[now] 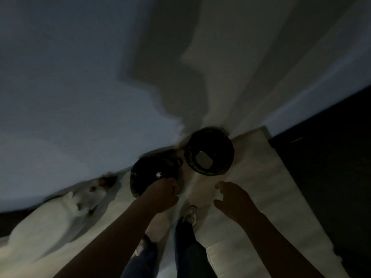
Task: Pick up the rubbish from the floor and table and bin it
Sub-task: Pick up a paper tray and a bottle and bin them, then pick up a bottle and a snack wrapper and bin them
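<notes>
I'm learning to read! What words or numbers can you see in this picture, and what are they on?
No words or numbers can be read: the picture is dark and blurred.
The left bin: no writing shows.
The right bin: no writing shows; the pale scrap inside it looks blank.
The shoe: too blurred to tell.

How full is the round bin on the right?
Almost empty: the right bin shows a dark inside with only one pale flat piece at its bottom.
</notes>
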### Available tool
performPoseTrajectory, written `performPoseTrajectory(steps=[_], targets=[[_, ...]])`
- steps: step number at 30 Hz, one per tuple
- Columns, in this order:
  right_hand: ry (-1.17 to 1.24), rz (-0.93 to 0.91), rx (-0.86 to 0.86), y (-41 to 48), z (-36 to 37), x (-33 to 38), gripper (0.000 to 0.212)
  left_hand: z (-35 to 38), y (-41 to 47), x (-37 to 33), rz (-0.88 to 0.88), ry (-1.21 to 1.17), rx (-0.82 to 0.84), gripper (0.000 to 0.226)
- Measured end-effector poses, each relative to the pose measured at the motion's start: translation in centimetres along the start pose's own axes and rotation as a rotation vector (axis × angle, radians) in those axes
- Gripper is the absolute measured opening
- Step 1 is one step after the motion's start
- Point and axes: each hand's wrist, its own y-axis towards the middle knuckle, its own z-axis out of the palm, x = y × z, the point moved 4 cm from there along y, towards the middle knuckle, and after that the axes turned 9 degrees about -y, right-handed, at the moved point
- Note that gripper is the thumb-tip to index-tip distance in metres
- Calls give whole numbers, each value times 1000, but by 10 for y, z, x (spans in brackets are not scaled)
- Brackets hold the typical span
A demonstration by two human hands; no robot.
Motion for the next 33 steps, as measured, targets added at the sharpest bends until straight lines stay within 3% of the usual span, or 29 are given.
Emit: performPoseTrajectory(steps=[6,13,18,25,33], targets=[[-99,-217,11,-38,-30,90,52,-38,-107,41,-58,-80,-238,47],[-269,-454,41,-92,-23,242,56,-39,-239,149,-213,-219,-416,52],[-392,-634,28,-155,21,357,54,-13,-344,239,-327,-468,-535,54],[-512,-927,-4,-254,94,508,38,35,-512,350,-485,-644,-743,51],[-645,-1203,57,-346,191,648,51,86,-652,433,-647,-857,-1054,49]])
